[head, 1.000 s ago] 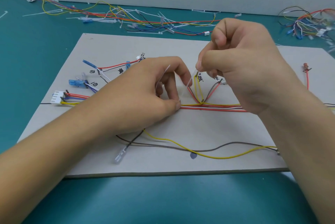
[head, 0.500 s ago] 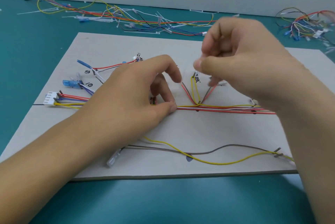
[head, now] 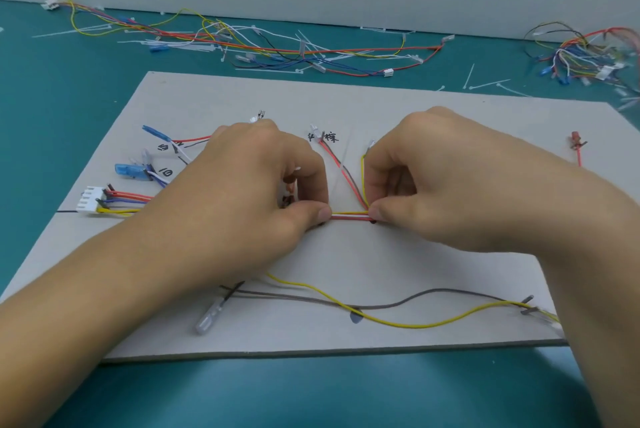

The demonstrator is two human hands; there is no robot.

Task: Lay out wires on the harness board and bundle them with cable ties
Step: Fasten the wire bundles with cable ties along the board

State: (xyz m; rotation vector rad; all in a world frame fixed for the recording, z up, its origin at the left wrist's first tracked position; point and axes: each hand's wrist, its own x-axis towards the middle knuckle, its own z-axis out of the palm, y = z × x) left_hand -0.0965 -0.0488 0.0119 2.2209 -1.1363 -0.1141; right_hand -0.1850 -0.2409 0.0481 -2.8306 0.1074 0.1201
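The teal tabletop [head: 69,122] is shown from above and in front, backed by a pale wall. A grey harness board [head: 346,254] is laid flat on it, nearest the viewer, with handwritten marks on its surface.

The left hand [head: 263,192] and the right hand [head: 433,185] are set over the middle of the board, knuckles up and fingers curled. A short run of the wire bundle [head: 349,216], made of red, white and yellow strands, is pinched between thumb and fingers of each hand, with the two thumbs close together along it.

Spare harnesses [head: 242,43] are strewn along the far edge of the tabletop, and a further tangle [head: 581,53] is seen at the far right.

A yellow wire [head: 398,323] and a grey wire [head: 398,304] are draped loosely across the near part of the board and cross one another.

A white connector [head: 90,199] is placed at the board's left edge, its coloured leads passing under the left hand. A blue terminal [head: 128,171] is located just beyond it.

A pale cable tie [head: 344,164] is seen on the red and grey branch that rises between the hands. A red terminal [head: 575,142] is positioned apart at the right.
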